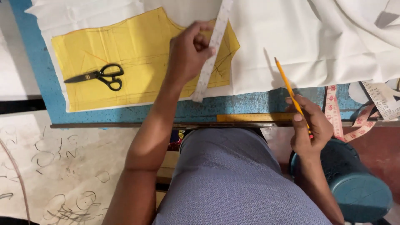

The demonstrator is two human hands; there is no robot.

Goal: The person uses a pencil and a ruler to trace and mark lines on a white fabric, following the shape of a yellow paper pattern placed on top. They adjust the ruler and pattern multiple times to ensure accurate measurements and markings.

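While L hand [188,52] grips ruler [211,50], pencil [289,89] aloft

No packages, labels, signs or screens show here. The nearest thing to one is a small patch of bright printed colours [177,137], blue, yellow and red, tucked just under the tabletop [250,102] edge; too little of it is visible to tell what it is.
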